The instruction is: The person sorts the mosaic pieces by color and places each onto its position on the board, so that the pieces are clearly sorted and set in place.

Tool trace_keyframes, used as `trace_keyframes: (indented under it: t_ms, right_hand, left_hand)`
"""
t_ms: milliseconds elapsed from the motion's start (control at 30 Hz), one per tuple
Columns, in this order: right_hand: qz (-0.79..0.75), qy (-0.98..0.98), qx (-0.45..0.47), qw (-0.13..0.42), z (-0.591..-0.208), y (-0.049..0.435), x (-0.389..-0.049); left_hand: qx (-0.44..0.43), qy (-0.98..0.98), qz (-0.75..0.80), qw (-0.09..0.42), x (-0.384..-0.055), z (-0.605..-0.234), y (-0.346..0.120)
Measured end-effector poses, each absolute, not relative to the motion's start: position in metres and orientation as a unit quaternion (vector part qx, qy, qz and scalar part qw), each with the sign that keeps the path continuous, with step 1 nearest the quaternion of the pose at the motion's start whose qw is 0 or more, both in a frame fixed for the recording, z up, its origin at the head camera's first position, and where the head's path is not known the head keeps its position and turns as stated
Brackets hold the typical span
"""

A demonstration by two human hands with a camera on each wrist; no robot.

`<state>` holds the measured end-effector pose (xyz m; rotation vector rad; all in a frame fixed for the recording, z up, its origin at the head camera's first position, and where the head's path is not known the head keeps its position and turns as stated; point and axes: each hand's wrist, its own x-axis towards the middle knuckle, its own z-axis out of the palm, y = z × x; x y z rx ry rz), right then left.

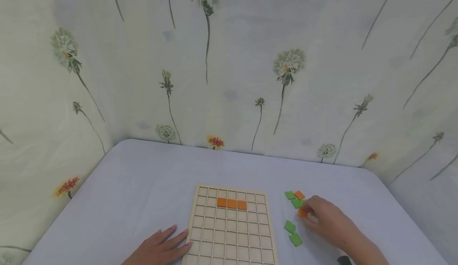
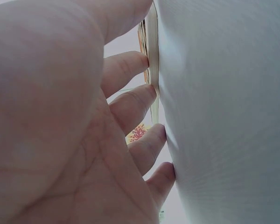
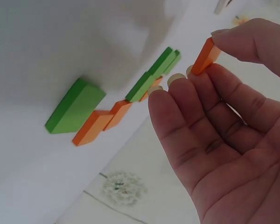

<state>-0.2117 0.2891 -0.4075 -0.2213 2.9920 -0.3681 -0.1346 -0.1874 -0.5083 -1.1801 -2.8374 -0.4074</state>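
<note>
A pale wooden grid board (image 1: 231,225) lies on the table, with three orange tiles (image 1: 231,204) side by side in one row near its far end. My left hand (image 1: 161,247) rests at the board's left edge, fingers spread and fairly straight; in the left wrist view the fingertips (image 2: 149,91) are right at the board's side (image 2: 152,46). To the right of the board, my right hand (image 1: 329,221) pinches an orange square tile (image 3: 206,56) between thumb and fingers. Close by lie loose green tiles (image 1: 290,227) and another orange tile (image 1: 299,195).
The table (image 1: 150,189) has a plain white cover. Behind it hangs a pale cloth (image 1: 232,58) printed with dandelions and red flowers. More loose green and orange tiles (image 3: 92,127) lie past my right fingers in the right wrist view.
</note>
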Motion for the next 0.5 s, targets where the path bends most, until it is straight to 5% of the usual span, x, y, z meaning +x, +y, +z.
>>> trace_keyframes:
  t_ms: [500]
  right_hand:
    - [-0.124,0.98,-0.152,0.021,-0.4,0.263,-0.209]
  left_hand:
    - [-0.38,-0.916,-0.129,0.016,-0.133,-0.504,-0.188]
